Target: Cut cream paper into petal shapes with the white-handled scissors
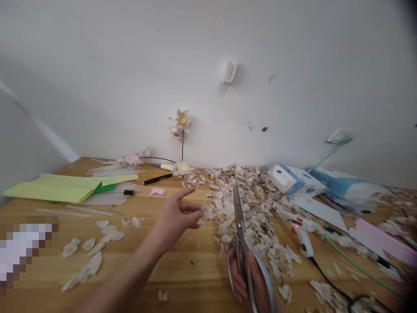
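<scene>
My left hand [177,214] is over the middle of the wooden table, its fingertips together at the edge of a pale, thin petal [209,212]. The index finger sticks out a little apart from the others. In my right hand [250,276] is a pair of large metal scissors [240,217], with my fingers through the handle loops. The blades point away from me and are almost closed, just right of the petal. Behind and beside them spreads a heap of dried, whitish petals [257,204]. Several loose petals [93,263] lie left of my left forearm.
A glue gun [302,239] with a red light and cable rests at right, near a tissue box [295,180]. Yellow-green paper [55,188] lies at left. By the wall are a petal flower [181,119] on a stem and a black marker [157,179].
</scene>
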Available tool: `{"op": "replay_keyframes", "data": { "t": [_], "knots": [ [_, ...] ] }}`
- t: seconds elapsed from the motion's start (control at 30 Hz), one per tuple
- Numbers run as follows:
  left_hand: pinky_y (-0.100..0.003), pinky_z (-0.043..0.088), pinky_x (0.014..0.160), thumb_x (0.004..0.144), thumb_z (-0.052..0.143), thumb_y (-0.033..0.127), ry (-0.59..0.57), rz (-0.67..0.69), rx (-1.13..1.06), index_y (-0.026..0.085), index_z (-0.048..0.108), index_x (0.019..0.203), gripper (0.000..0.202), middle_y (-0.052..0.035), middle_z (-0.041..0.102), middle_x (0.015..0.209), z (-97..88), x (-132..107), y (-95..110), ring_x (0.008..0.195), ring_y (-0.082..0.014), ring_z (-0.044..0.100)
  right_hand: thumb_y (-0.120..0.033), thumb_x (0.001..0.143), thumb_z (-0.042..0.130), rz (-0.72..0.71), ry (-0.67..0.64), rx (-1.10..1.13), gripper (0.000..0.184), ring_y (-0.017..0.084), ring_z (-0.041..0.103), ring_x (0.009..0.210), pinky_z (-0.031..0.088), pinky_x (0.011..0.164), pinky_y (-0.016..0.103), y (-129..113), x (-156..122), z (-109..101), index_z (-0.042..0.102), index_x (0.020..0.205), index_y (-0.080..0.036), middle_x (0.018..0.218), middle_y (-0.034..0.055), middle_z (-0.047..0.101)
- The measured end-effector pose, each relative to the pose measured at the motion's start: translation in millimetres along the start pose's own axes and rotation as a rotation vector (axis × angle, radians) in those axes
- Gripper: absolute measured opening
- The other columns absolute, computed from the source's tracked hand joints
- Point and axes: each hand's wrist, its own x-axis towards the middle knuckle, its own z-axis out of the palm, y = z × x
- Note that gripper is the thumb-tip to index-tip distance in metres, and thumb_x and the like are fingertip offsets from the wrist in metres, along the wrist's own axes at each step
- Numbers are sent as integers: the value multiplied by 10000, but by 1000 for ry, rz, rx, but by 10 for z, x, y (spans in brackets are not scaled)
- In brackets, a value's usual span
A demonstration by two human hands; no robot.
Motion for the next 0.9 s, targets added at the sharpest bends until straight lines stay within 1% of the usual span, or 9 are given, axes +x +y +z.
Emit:
{"op": "replay_keyframes", "data": {
  "t": [0.07,0.13,0.2,0.3,0.4,0.53,0.63,0.77,0.9],
  "knots": [
    [-221,504,493,588,732,147,7,24,13,135,450,1203,677,-31,710,731,40,-41,-67,592,-133,620,-350,884,533,1,-18,11,248,130,614,672,527,560,279,40,2,42,569,1036,-158,912,31,633],
    [-215,485,498,596,720,154,-13,25,22,138,449,1177,642,-34,709,736,101,-91,-164,582,-124,607,-459,815,585,-10,-15,43,308,60,483,391,399,345,183,51,2,109,565,921,-172,695,-23,622],
    [-205,468,521,590,718,144,-54,7,22,131,458,1147,615,-39,707,730,165,-143,-269,595,-118,603,-533,678,677,-42,51,74,403,15,312,266,252,261,153,29,2,192,527,854,-203,591,-49,613],
    [-199,444,529,565,735,133,-90,-78,23,115,471,1121,616,-26,688,678,237,-201,-388,579,-110,587,-500,557,756,-75,182,16,479,9,302,260,229,268,156,-37,8,297,503,849,-215,618,-22,650],
    [-216,448,518,546,764,178,-62,-187,17,126,470,1130,656,-24,676,696,258,-226,-446,591,-129,597,-461,504,771,-78,227,-68,467,45,360,282,212,260,177,-93,23,319,500,801,-223,596,-26,630],
    [-271,503,559,533,781,239,-81,-315,-73,155,480,1101,648,-66,681,841,205,-234,-488,784,-210,651,-405,487,738,-72,164,-116,394,141,551,440,322,302,211,-156,27,266,497,747,-233,614,-7,631],
    [-287,522,571,542,768,261,-132,-419,-143,166,505,1030,562,-82,686,889,146,-240,-531,854,-235,659,-354,510,707,-50,122,-151,349,188,625,562,388,349,226,-171,17,237,488,755,-235,654,7,649],
    [-283,519,527,534,765,295,-126,-438,-104,165,526,956,502,-89,692,866,110,-240,-591,826,-249,670,-338,538,688,-39,94,-198,307,207,641,593,418,373,239,-97,24,231,482,743,-238,613,-10,638],
    [-281,521,504,518,775,289,-116,-374,-27,155,559,939,492,-64,684,783,111,-217,-621,760,-239,669,-295,538,683,-20,71,-195,281,196,638,572,499,508,289,-39,45,221,487,729,-235,569,-26,632]
  ]
}}
